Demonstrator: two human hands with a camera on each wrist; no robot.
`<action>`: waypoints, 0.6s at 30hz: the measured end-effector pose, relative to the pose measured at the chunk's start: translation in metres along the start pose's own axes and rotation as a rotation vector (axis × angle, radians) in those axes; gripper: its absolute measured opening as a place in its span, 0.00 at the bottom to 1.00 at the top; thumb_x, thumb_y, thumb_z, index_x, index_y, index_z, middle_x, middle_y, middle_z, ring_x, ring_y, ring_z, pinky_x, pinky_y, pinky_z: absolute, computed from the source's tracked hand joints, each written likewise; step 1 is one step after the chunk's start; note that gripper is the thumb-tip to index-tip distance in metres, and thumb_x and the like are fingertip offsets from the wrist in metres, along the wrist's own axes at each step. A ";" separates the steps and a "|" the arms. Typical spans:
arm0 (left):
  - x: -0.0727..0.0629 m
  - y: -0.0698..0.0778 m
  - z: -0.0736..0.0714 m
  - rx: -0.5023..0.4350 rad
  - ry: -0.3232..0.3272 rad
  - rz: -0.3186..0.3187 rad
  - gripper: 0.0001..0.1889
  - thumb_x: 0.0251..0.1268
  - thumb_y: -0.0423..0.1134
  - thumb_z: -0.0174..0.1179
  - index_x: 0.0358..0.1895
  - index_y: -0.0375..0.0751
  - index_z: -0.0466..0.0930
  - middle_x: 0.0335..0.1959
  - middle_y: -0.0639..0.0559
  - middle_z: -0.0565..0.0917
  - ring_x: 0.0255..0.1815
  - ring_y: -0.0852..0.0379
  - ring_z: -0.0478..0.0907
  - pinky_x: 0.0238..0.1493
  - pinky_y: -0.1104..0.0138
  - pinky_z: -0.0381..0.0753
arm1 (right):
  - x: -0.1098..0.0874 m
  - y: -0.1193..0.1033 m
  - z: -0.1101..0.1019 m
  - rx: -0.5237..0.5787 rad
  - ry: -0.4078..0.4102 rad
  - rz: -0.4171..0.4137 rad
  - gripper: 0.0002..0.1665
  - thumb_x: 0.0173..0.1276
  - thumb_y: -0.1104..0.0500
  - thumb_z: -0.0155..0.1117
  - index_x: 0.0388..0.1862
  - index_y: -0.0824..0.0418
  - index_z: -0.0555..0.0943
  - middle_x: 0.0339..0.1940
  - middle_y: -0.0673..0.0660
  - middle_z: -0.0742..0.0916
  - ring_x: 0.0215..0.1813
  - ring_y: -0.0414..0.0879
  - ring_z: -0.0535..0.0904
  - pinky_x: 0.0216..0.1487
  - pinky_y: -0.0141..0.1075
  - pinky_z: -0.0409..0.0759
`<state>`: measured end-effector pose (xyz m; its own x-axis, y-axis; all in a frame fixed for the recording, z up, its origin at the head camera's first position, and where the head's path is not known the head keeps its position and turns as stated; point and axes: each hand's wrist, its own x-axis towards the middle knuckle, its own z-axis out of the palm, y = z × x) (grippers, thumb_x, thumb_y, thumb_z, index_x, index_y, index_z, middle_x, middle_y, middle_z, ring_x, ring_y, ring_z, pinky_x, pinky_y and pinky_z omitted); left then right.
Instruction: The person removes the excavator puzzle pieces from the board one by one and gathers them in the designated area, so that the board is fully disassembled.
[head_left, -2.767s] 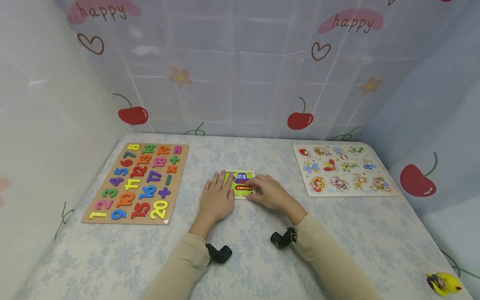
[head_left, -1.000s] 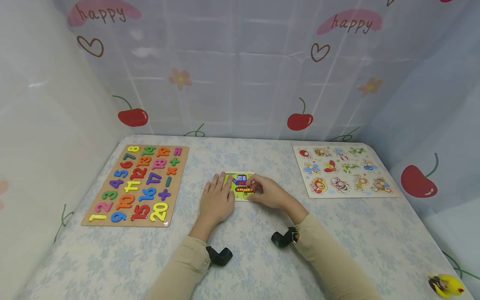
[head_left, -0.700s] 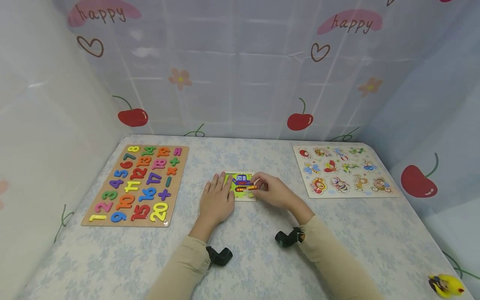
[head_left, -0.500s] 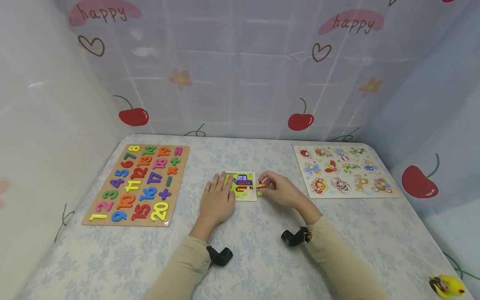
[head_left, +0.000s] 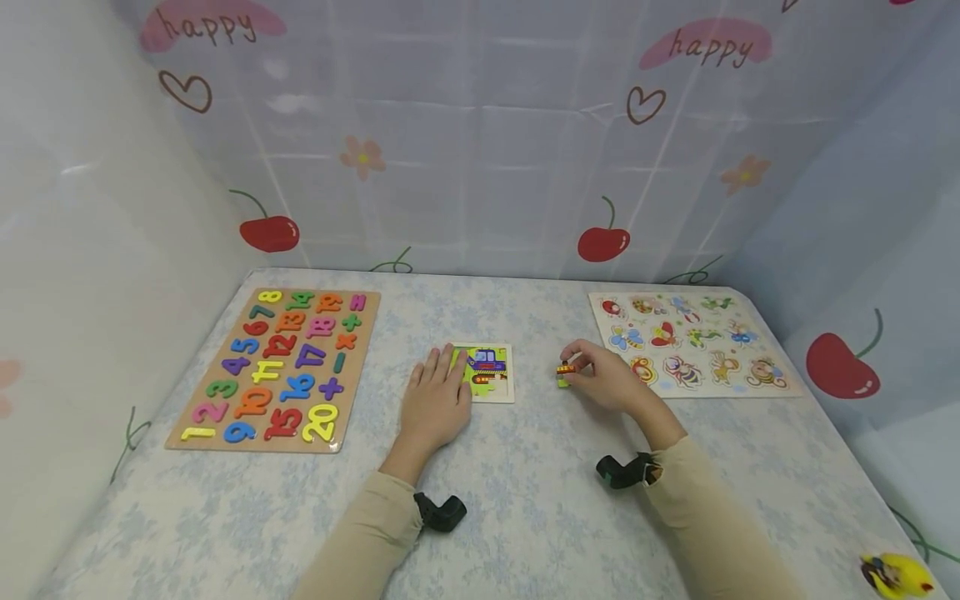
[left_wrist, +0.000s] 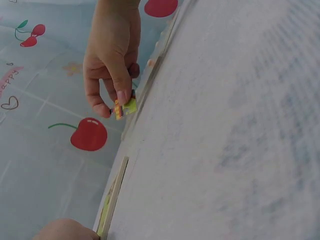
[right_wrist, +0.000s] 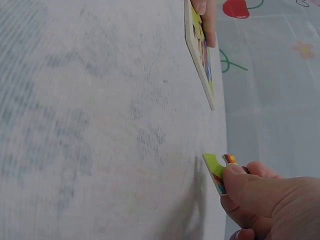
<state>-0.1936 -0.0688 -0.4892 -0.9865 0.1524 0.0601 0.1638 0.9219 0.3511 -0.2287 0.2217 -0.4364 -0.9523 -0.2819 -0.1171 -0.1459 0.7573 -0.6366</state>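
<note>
A small square jigsaw puzzle (head_left: pixel 487 360) with a purple digger on green lies mid-table. My left hand (head_left: pixel 435 404) rests flat on its left side, fingers straight, covering that part. To the right of the puzzle, my right hand (head_left: pixel 609 382) pinches a jigsaw piece (head_left: pixel 563 373) between thumb and fingers. The piece is green with a red and yellow band, and in the right wrist view the puzzle piece (right_wrist: pixel 214 166) is held tilted, with a rounded notch in it. At the puzzle's lower right, a pale area shows where the picture breaks off.
A wooden number board (head_left: pixel 262 375) with coloured digits lies to the left. At the back right is a white insect puzzle board (head_left: pixel 697 342), partly behind my right hand. A yellow toy (head_left: pixel 896 575) sits at the near right corner. Printed curtains surround the table.
My right hand has drawn the piece out of the puzzle's lower right and carried it rightward, away from the board. The left hand has stayed in place.
</note>
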 end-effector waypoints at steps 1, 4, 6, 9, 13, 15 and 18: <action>0.000 0.000 0.000 -0.001 0.001 0.003 0.30 0.79 0.52 0.33 0.80 0.55 0.49 0.83 0.52 0.48 0.84 0.49 0.41 0.83 0.51 0.42 | 0.000 0.003 -0.002 -0.017 0.002 -0.002 0.15 0.70 0.58 0.65 0.54 0.55 0.77 0.46 0.59 0.85 0.37 0.49 0.75 0.38 0.37 0.73; 0.000 0.001 0.000 -0.003 0.007 0.006 0.30 0.79 0.52 0.33 0.80 0.54 0.50 0.83 0.52 0.49 0.84 0.48 0.42 0.83 0.51 0.42 | -0.001 0.009 -0.008 -0.036 0.001 -0.007 0.15 0.70 0.59 0.65 0.54 0.56 0.77 0.46 0.61 0.84 0.41 0.51 0.77 0.41 0.38 0.74; 0.000 0.001 0.000 -0.004 0.009 0.008 0.30 0.79 0.52 0.33 0.80 0.54 0.51 0.83 0.51 0.49 0.84 0.48 0.42 0.83 0.51 0.42 | -0.002 0.012 -0.011 -0.046 0.000 0.005 0.15 0.70 0.60 0.65 0.54 0.56 0.77 0.46 0.61 0.84 0.43 0.51 0.77 0.41 0.38 0.74; 0.000 0.001 0.000 0.002 0.007 0.004 0.30 0.79 0.52 0.33 0.80 0.54 0.50 0.83 0.52 0.49 0.84 0.48 0.42 0.83 0.51 0.42 | -0.003 0.015 -0.014 -0.058 -0.002 0.025 0.15 0.70 0.60 0.65 0.54 0.56 0.77 0.47 0.61 0.83 0.42 0.51 0.76 0.39 0.37 0.74; 0.000 0.001 -0.001 0.000 0.014 0.006 0.30 0.79 0.52 0.34 0.80 0.53 0.51 0.82 0.51 0.50 0.84 0.48 0.43 0.83 0.51 0.43 | -0.004 0.017 -0.016 -0.098 0.017 0.042 0.15 0.69 0.59 0.66 0.54 0.55 0.77 0.47 0.60 0.84 0.44 0.52 0.74 0.38 0.38 0.72; 0.000 0.002 -0.001 -0.002 0.017 0.008 0.30 0.79 0.51 0.35 0.80 0.53 0.52 0.82 0.51 0.51 0.84 0.47 0.43 0.82 0.50 0.44 | -0.004 0.018 -0.016 -0.123 0.033 0.047 0.15 0.69 0.58 0.67 0.53 0.54 0.77 0.46 0.59 0.84 0.46 0.53 0.74 0.40 0.39 0.72; 0.000 0.002 -0.002 -0.005 0.017 0.008 0.29 0.79 0.51 0.35 0.80 0.53 0.52 0.82 0.51 0.51 0.83 0.47 0.44 0.82 0.50 0.44 | -0.004 0.020 -0.015 -0.162 0.058 0.049 0.15 0.68 0.57 0.67 0.53 0.52 0.78 0.44 0.57 0.84 0.49 0.54 0.72 0.42 0.41 0.71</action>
<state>-0.1932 -0.0677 -0.4871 -0.9849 0.1539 0.0789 0.1720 0.9187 0.3555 -0.2320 0.2466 -0.4375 -0.9725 -0.2112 -0.0983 -0.1354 0.8558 -0.4992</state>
